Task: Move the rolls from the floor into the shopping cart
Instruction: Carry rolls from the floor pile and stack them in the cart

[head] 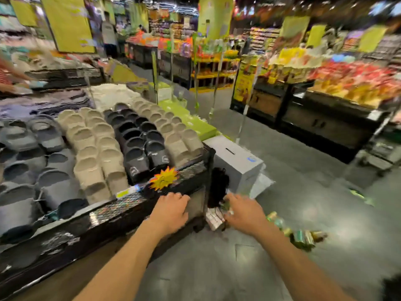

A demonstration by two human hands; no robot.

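Several green-wrapped rolls [301, 235] lie on the grey floor at lower right, with another roll [273, 217] a little nearer my right hand. My right hand [245, 211] reaches forward and down with its fingers spread and holds nothing; it hovers over small white packets [213, 218] at the foot of the display stand. My left hand [171, 210] is stretched out beside it, in front of the stand's corner, fingers loosely bent and empty. The frame is blurred by motion. A wheeled metal trolley [382, 158] shows at the right edge; I cannot tell whether it is the shopping cart.
A low black mesh display [188, 170] full of slippers fills the left. A grey box [234, 157] stands on the floor beyond it, with a black item [218, 187] hanging at the corner. Snack shelves [325, 109] line the right side of the aisle.
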